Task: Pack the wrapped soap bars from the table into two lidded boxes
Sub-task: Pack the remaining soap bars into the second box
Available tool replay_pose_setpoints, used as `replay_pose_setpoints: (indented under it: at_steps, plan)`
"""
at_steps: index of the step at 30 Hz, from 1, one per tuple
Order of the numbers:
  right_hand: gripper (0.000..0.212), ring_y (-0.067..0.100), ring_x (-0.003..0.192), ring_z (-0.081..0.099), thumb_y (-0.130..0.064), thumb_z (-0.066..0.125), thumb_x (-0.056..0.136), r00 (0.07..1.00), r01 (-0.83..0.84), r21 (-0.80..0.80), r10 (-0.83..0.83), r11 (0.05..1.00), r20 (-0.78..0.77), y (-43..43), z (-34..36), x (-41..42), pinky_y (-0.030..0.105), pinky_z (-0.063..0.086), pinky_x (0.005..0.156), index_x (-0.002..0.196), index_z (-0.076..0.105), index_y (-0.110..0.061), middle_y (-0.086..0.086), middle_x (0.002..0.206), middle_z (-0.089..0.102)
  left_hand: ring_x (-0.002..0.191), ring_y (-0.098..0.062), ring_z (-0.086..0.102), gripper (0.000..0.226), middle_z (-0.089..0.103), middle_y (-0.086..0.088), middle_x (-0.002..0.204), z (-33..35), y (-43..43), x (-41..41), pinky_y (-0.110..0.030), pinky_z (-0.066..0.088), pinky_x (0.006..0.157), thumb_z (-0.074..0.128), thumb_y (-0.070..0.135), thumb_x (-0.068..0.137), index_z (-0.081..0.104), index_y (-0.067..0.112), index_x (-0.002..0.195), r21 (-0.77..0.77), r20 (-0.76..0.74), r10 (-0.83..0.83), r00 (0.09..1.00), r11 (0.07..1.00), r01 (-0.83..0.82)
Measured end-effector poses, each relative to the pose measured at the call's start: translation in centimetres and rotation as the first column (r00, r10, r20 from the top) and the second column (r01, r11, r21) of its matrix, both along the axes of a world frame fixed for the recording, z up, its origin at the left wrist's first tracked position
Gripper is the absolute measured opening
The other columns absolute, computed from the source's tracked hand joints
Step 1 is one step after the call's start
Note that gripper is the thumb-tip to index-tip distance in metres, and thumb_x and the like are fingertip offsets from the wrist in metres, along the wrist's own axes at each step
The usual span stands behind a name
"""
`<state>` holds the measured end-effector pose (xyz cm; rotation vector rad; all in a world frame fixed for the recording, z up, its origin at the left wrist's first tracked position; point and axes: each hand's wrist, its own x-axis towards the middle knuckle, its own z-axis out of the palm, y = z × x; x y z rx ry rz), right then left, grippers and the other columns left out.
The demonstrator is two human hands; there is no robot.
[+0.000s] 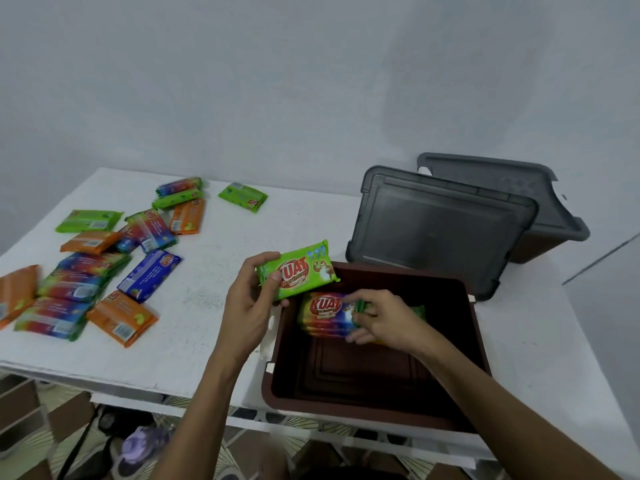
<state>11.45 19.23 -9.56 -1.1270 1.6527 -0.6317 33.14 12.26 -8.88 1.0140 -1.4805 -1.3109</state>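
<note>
An open brown box [479,344] stands at the table's front right. My left hand [251,299] holds a green wrapped soap bar [299,270] over the box's far left corner. Inside the box, my right hand [384,320] rests its fingers on a rainbow-coloured soap bar [325,313] that lies on a small stack against the far wall. Another green bar [419,311] shows behind that hand. Several more wrapped bars [104,268], green, orange, blue and rainbow, lie scattered on the left of the white table [214,271].
A grey lid [440,226] leans behind the open box. A second brown box [540,247] with its grey lid on [502,188] stands at the back right. A lone green bar [243,196] lies near the wall. Below the table's front edge are shoes and a patterned floor.
</note>
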Motion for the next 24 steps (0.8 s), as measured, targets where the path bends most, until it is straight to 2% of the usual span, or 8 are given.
replay_pose_setpoints:
  at_steps: [5,7,10,12,14,17,20,24]
  plan:
    - [0.026,0.012,0.059,0.064,-0.017,0.053,0.096,0.864,-0.146,-0.100,0.077,0.984,-0.498,0.9,-0.6,0.5,0.025,0.053,0.062,0.119,0.058,-0.026,0.000,0.077,0.064,0.093,-0.018,0.068,0.021,0.067,-0.006,0.106,0.1,-0.1,0.0,-0.030,0.058,0.065,0.050,0.017,0.099,0.056,0.021,0.118,-0.007,0.030,-0.040,0.999,0.999,0.040]
    - [0.015,0.003,0.058,0.058,-0.025,0.053,0.097,0.813,-0.127,-0.236,-0.035,0.963,-0.582,1.5,0.2,0.1,0.021,0.043,0.055,0.112,0.056,-0.028,-0.007,0.069,0.059,0.093,-0.016,0.068,0.021,0.067,-0.002,0.105,0.4,-0.2,0.0,-0.031,0.058,0.064,0.050,0.018,0.099,0.056,0.022,0.118,-0.018,0.050,-0.061,0.997,0.998,0.062]
    - [0.022,0.003,0.063,0.066,-0.020,0.054,0.098,0.963,0.180,-0.410,-0.245,0.894,-0.113,2.1,2.4,-0.2,0.022,0.053,0.059,0.116,0.054,-0.032,0.001,0.073,0.068,0.092,-0.012,0.068,0.021,0.068,0.000,0.103,1.3,0.0,-0.5,-0.027,0.056,0.062,0.049,0.019,0.099,0.056,0.022,0.118,-0.015,0.047,-0.120,0.992,0.993,0.121]
    - [0.038,0.016,0.084,0.072,-0.011,0.054,0.098,0.947,0.273,-0.348,-0.187,0.897,0.261,2.4,3.8,-0.2,0.031,0.060,0.071,0.129,0.051,-0.032,0.007,0.097,0.073,0.093,-0.013,0.068,0.022,0.068,-0.002,0.105,1.9,0.3,-1.5,-0.027,0.056,0.065,0.050,0.022,0.098,0.057,0.023,0.120,-0.012,0.048,-0.201,0.978,0.979,0.202]
    - [0.035,0.027,0.098,0.071,-0.004,0.054,0.096,0.893,0.303,-0.313,-0.153,0.900,0.423,2.9,4.3,-0.6,0.040,0.060,0.079,0.126,0.057,-0.021,0.014,0.108,0.071,0.100,-0.015,0.068,0.026,0.066,0.001,0.113,2.2,0.8,-2.9,-0.034,0.059,0.072,0.052,0.028,0.097,0.056,0.028,0.123,0.006,0.078,-0.312,0.947,0.950,0.312]
    - [0.017,0.033,0.103,0.068,-0.001,0.058,0.093,0.878,0.372,-0.287,-0.234,0.883,0.417,4.3,4.1,-2.2,0.048,0.058,0.083,0.105,0.068,-0.008,0.018,0.110,0.069,0.110,-0.005,0.061,0.037,0.060,0.013,0.122,1.9,1.3,-4.2,-0.031,0.057,0.086,0.056,0.038,0.095,0.051,0.038,0.132,-0.073,0.305,-0.358,0.882,0.915,0.397]
    - [0.015,0.026,0.101,0.070,-0.003,0.059,0.093,0.898,0.410,-0.238,-0.344,0.880,0.275,5.9,3.8,-4.4,0.040,0.060,0.078,0.099,0.070,-0.013,0.011,0.115,0.067,0.116,-0.008,0.050,0.042,0.051,0.008,0.130,0.6,0.8,-3.6,-0.030,0.047,0.097,0.052,0.041,0.095,0.049,0.034,0.136,-0.375,0.596,-0.085,0.798,0.850,0.370]
    - [0.020,0.022,0.102,0.066,-0.002,0.056,0.094,0.919,0.384,-0.177,-0.394,0.906,-0.024,5.9,1.9,-5.2,0.035,0.062,0.074,0.097,0.067,-0.017,0.005,0.119,0.058,0.114,-0.019,0.047,0.038,0.049,-0.001,0.132,-1.0,0.2,-2.5,-0.039,0.043,0.096,0.054,0.035,0.091,0.060,0.024,0.126,-0.467,0.657,0.155,0.738,0.852,0.237]
